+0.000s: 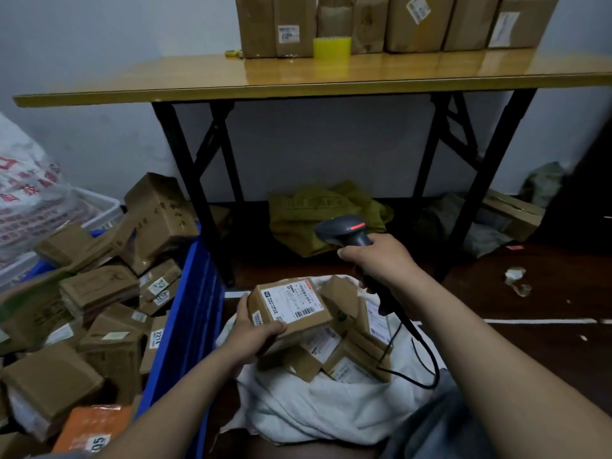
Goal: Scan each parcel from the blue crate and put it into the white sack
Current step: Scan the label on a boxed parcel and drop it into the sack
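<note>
My left hand (253,329) grips a small brown cardboard parcel (291,308) with a white shipping label facing up, held just above the open white sack (331,412). Several labelled parcels (347,352) lie inside the sack. My right hand (374,260) holds a dark grey barcode scanner (344,230) above and to the right of the parcel, its red light on, its black cable looping down over the sack. The blue crate (188,319) stands to the left, piled with several brown parcels (99,293) and an orange one (92,425).
A folding table (231,77) with black legs stands ahead, carrying cardboard boxes (397,21) and a yellow tape roll (332,47). Yellow bags (318,213) and grey bags lie under it. A printed white sack (29,200) in a clear bin stands far left. Paper scraps litter the dark floor.
</note>
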